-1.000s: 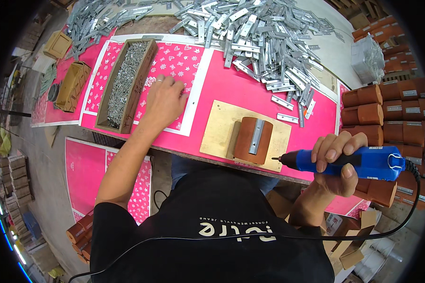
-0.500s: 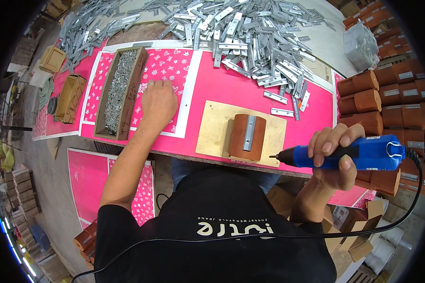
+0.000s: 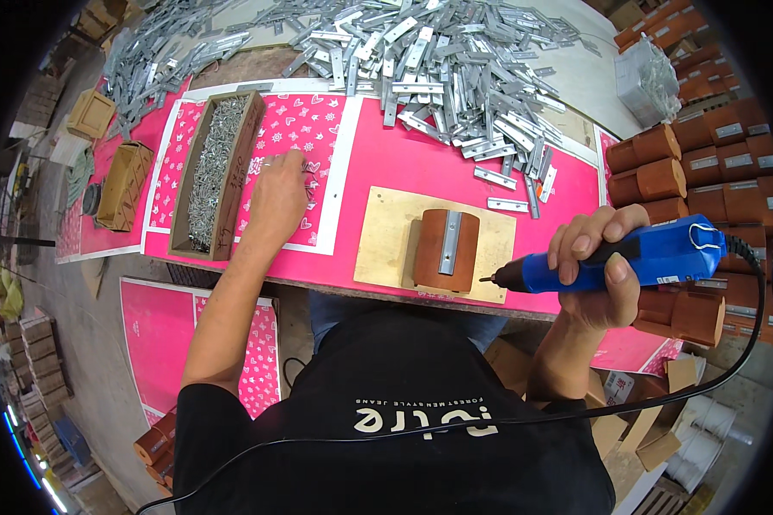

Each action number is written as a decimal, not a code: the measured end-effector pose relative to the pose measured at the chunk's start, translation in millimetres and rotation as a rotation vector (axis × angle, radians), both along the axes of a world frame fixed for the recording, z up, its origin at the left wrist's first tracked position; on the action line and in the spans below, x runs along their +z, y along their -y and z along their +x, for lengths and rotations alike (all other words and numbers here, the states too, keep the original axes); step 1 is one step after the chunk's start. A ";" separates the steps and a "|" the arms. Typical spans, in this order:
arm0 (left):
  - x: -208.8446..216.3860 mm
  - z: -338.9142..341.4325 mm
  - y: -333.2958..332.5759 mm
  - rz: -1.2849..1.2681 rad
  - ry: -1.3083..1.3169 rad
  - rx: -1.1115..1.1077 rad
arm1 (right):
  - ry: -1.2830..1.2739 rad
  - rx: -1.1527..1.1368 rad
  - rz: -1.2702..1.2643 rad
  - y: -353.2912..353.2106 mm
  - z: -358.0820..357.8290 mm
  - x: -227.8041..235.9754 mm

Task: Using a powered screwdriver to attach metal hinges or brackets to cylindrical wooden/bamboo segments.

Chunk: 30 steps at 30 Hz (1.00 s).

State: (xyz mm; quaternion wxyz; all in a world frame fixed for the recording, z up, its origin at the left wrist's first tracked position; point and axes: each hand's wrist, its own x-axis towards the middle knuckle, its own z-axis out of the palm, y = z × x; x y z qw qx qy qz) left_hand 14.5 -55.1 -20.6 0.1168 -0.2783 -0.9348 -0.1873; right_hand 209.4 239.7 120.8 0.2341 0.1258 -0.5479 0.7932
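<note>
A blue electric screwdriver (image 3: pixel 653 256) is gripped in my right hand (image 3: pixel 599 262), its black nose and bit pointing left. Just past that bit, a brown curved block (image 3: pixel 432 250) sits on a flat wooden board (image 3: pixel 386 225). Along the block's top runs a metal strip (image 3: pixel 450 242) with holes. My left hand (image 3: pixel 279 196) rests on the patterned pink sheet, fingers curled together; what they may hold is too small to make out. Beside it, to the left, stands a long wooden box (image 3: pixel 240 176) full of small screws (image 3: pixel 208 184).
A large heap of metal strips (image 3: pixel 455 64) covers the table's far side. Brown blocks with strips (image 3: pixel 721 172) are stacked at the right, near a plastic-wrapped bundle (image 3: pixel 647 81). A cardboard box (image 3: pixel 123 189) stands left. The screwdriver's black cord (image 3: pixel 696 393) crosses my front.
My left hand has curled its fingers and drawn slightly left on the patterned sheet. My right hand has raised the screwdriver a little, its bit moving slightly up and left.
</note>
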 end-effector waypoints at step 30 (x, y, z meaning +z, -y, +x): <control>47.1 119.1 -85.9 0.627 0.473 -0.442 | -0.146 0.026 -0.096 12.6 -20.7 6.5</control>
